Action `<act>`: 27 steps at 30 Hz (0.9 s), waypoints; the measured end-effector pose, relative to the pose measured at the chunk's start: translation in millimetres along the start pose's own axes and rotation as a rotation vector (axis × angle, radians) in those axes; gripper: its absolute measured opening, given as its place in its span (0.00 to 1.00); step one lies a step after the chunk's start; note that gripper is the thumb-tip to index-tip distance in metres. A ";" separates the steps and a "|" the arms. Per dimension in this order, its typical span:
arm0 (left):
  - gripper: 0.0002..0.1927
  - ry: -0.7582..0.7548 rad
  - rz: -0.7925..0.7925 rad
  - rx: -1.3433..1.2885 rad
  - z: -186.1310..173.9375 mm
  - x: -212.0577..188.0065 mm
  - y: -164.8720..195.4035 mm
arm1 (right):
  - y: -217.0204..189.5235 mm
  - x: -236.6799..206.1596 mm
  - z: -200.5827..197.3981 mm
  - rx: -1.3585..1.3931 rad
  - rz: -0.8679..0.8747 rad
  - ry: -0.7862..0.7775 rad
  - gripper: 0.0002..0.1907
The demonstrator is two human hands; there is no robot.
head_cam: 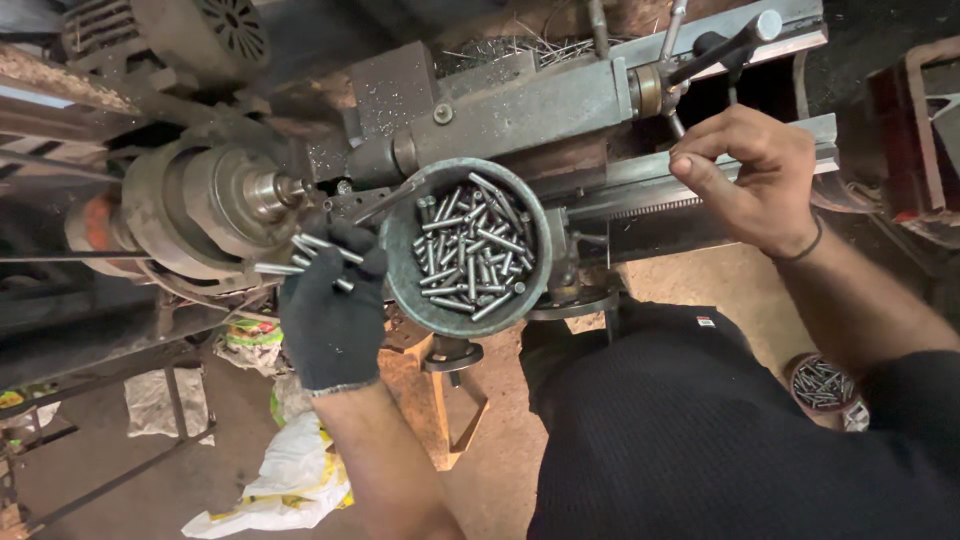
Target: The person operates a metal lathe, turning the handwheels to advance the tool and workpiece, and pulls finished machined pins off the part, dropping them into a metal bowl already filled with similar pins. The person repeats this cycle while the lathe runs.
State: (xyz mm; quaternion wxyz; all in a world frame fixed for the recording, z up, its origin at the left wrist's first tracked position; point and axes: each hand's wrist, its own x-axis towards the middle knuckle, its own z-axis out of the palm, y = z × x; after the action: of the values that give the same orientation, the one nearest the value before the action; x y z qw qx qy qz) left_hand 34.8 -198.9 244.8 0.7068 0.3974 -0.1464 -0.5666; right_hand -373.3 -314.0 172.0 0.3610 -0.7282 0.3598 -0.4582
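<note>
Short grey steel pins [300,256], a small bundle of them, lie pinched in the left hand [333,305], which wears a dark knit glove and is curled closed around them with the pin ends sticking out toward the lathe's round grey metal chuck [262,193]. The bundle sits just beside the chuck nose, not in it; no pin shows clamped in the spindle as far as this head view tells. Just to the right of that hand, a round, worn green-grey metal bowl [400,262] rests on the lathe bed and is well filled with more loose pins of the same kind (a large share of the stock, by the look of it). The bare right hand [752,178] is closed on a thin metal lever [736,95] at the far right end of the lathe bed [640,172], fingers folded round it. A second round tin of pins [822,384] stands on the floor near the person's right arm; whether those are finished or raw cannot be told.
</note>
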 end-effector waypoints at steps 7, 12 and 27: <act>0.12 0.164 0.134 0.408 11.1 35.7 14.9 | 14.0 -3.5 -14.0 -0.031 0.002 0.093 0.07; 0.07 0.169 0.217 1.149 -0.5 61.6 45.1 | 25.1 -9.1 -25.5 -0.063 0.025 0.137 0.08; 0.18 -0.454 0.416 1.884 -91.6 161.6 49.4 | 47.4 -36.8 -29.8 -0.130 0.152 0.179 0.08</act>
State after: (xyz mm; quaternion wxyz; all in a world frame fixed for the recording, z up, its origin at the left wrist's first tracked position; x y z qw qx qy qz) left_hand 179.8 -308.8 182.6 0.1426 0.6456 -0.7359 -0.1458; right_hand -421.9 -311.2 126.0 0.3131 -0.6769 0.4738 -0.4682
